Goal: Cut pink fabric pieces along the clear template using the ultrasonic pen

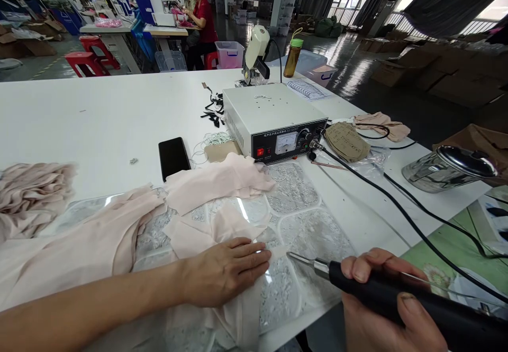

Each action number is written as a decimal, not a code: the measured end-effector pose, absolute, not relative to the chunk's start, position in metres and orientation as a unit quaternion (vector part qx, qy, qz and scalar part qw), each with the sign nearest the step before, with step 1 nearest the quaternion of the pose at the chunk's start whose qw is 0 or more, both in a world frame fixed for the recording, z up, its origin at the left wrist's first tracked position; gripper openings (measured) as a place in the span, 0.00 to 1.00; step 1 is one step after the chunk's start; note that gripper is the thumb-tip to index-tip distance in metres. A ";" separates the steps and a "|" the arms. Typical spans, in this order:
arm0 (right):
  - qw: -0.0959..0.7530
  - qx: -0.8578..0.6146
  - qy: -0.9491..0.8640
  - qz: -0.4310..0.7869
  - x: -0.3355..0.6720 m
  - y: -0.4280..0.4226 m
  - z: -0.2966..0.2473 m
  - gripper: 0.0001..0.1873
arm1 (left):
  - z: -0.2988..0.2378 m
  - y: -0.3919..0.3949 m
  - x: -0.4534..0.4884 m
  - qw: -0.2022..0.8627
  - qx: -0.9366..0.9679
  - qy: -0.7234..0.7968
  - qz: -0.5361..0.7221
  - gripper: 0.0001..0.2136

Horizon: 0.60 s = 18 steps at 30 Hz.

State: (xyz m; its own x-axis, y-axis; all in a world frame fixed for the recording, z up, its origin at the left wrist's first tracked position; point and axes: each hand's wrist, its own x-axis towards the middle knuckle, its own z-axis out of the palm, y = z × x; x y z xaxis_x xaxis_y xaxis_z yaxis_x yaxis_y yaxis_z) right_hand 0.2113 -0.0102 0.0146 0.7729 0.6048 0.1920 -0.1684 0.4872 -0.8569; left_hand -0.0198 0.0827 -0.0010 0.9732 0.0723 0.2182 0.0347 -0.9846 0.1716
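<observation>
My left hand (224,270) lies flat, fingers stretched out, pressing a pale pink fabric piece (198,235) onto a patterned glass plate (301,235). My right hand (381,309) is wrapped round a black hand-held welding tool (397,296). Its metal tip (296,257) points left and sits just beside my left fingertips, at the fabric's edge. A black cable (397,209) runs from the tool to a white control box (273,119) with a dial meter, standing behind the plate.
More pink fabric lies on the plate (216,182), and a pile (32,193) sits at the left. Nearby are a black phone (173,157), elastic loops (208,143), paper patterns (347,141), a steel kettle (448,169) and a bottle (292,55). A person (200,18) sews far behind.
</observation>
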 end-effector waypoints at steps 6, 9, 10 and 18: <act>0.825 -0.440 -0.267 0.234 0.212 -0.009 0.014 0.09 | 0.000 0.083 -0.020 0.081 0.989 0.024 0.118 0.16; 0.821 -0.442 -0.280 0.230 0.212 -0.008 0.013 0.07 | -0.002 0.083 -0.020 0.078 0.990 0.021 0.117 0.16; 0.818 -0.443 -0.287 0.229 0.213 -0.008 0.013 0.06 | -0.002 0.083 -0.020 0.078 0.990 0.020 0.115 0.16; 0.815 -0.442 -0.298 0.228 0.212 -0.005 0.016 0.07 | 0.000 0.083 -0.020 0.082 0.991 0.021 0.099 0.18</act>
State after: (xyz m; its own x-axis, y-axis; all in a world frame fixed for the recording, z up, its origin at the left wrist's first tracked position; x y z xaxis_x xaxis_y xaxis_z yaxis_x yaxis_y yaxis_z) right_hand 0.2118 -0.0054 0.0156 0.7183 0.6346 0.2853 -0.1070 0.5059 -0.8560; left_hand -0.0201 0.0833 0.0002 0.9795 0.0588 0.1928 0.0262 -0.9855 0.1675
